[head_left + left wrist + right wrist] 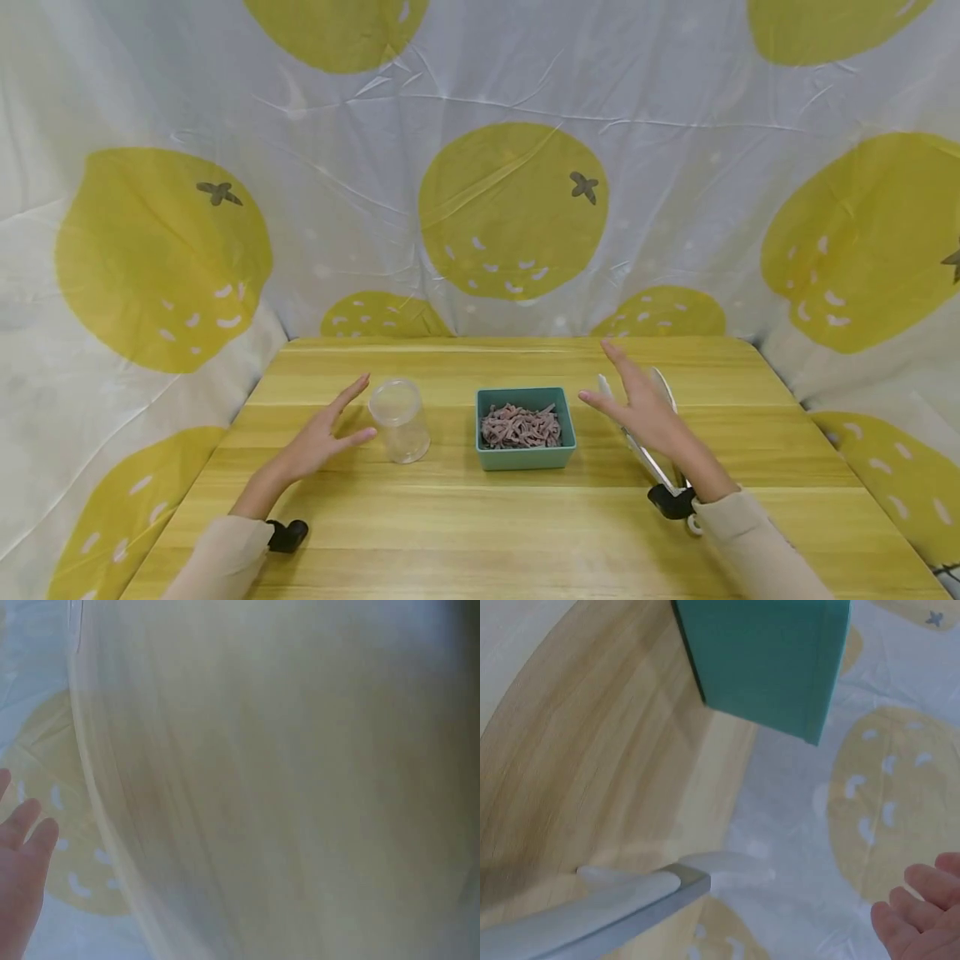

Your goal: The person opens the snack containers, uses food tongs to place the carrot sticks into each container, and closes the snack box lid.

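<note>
Over the left side of the wooden table, in the head view: left hand with fingers extended and thumb spread well apart, holding nothing, close beside the clear jar; cannot tell whether touching it. At the middle, right of the upright jar and apart from it, a green box with a heap of brownish strips inside. Farther right, above metal tongs with white ends, right hand with straight fingers and thumb wide apart, likewise holding nothing. Below both hands, black wrist mounts and pale sleeves; behind, a white curtain with yellow lemon prints. From the left wrist, just a few fingertips at the left edge, apart from one another, before the curtain, with blurred wood across most of the view. From the right wrist, box wall at the top, tongs at lower left, loosely bent fingers without any hold at lower right.
</note>
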The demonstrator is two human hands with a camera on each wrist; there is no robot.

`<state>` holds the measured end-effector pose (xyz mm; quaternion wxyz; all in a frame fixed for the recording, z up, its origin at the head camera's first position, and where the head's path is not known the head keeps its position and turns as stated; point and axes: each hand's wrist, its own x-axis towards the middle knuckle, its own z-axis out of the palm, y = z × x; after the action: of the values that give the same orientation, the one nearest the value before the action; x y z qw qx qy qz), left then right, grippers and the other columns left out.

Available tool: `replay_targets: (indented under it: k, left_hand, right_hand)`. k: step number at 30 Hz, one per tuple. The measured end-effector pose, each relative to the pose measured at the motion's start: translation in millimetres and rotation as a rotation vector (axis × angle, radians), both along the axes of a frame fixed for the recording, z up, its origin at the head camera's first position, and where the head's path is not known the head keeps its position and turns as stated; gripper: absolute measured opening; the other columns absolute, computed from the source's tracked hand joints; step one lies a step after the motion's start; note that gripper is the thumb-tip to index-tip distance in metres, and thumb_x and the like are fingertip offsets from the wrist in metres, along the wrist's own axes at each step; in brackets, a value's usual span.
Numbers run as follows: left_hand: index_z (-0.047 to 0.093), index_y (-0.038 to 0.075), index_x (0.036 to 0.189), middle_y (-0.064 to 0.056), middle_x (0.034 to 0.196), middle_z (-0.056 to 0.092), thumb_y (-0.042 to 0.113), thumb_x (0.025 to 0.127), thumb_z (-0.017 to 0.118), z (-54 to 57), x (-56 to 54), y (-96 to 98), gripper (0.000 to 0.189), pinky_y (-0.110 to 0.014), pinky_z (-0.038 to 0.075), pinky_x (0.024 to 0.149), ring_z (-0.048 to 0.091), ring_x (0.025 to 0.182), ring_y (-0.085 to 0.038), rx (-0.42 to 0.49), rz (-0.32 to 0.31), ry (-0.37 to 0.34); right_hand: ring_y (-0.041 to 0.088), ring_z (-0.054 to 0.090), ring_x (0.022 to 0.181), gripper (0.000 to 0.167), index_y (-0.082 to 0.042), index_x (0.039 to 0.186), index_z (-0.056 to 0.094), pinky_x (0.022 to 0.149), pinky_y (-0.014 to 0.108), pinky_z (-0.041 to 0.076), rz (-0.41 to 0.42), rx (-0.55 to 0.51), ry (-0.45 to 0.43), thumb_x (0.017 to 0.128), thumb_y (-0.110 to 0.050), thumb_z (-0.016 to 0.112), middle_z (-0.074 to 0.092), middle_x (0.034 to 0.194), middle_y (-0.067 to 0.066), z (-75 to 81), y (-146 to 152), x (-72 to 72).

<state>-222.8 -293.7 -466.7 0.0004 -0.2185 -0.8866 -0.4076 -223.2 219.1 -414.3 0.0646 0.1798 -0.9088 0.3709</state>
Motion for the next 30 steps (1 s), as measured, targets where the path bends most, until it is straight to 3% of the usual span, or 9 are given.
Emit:
replay_targets:
  k: [7, 15, 24, 30]
  left_hand:
    - [0.013, 0.031, 0.161, -0.016, 0.162, 0.023, 0.025, 0.094, 0.071, -2.8, -2.9, 9.6, 0.088, -0.071, 0.02, 0.108, 0.018, 0.145, -0.047, 0.09, -0.044, -0.068]
    - [0.016, 0.019, 0.161, -0.018, 0.162, 0.02, 0.015, 0.092, 0.074, -5.5, -5.7, 18.9, 0.09, -0.065, 0.019, 0.111, 0.02, 0.145, -0.046, 0.23, -0.101, -0.152]
    - [0.022, 0.019, 0.159, -0.019, 0.16, 0.025, 0.01, 0.089, 0.076, -6.1, -7.7, 26.6, 0.088, -0.065, 0.02, 0.111, 0.024, 0.143, -0.048, 0.295, -0.129, -0.16]
    - [0.029, 0.007, 0.155, -0.026, 0.154, 0.033, 0.009, 0.088, 0.077, -7.5, -9.3, 33.2, 0.083, -0.068, 0.02, 0.11, 0.028, 0.141, -0.049, 0.307, -0.149, -0.164]
  right_hand:
    - [0.04, 0.025, 0.145, 0.087, -0.023, 0.161, 0.017, 0.11, 0.064, 0.025, 0.017, 0.0, 0.038, 0.094, -0.048, 0.067, 0.024, 0.162, 0.012, -1.7, -12.5, 1.8]
    - [0.039, 0.027, 0.145, 0.086, -0.031, 0.16, 0.015, 0.11, 0.064, 0.027, 0.034, 0.001, 0.046, 0.094, -0.051, 0.066, 0.024, 0.163, 0.007, -2.7, -23.8, 1.6]
    - [0.034, 0.024, 0.147, 0.084, -0.036, 0.16, 0.013, 0.111, 0.064, 0.024, 0.09, -0.049, 0.054, 0.095, -0.047, 0.065, 0.021, 0.164, 0.002, -1.8, -34.3, -2.0]
    - [0.036, 0.029, 0.144, 0.082, -0.037, 0.159, 0.017, 0.109, 0.066, 0.027, 0.109, -0.085, 0.042, 0.094, -0.047, 0.066, 0.025, 0.163, 0.002, -1.9, -43.1, -2.0]
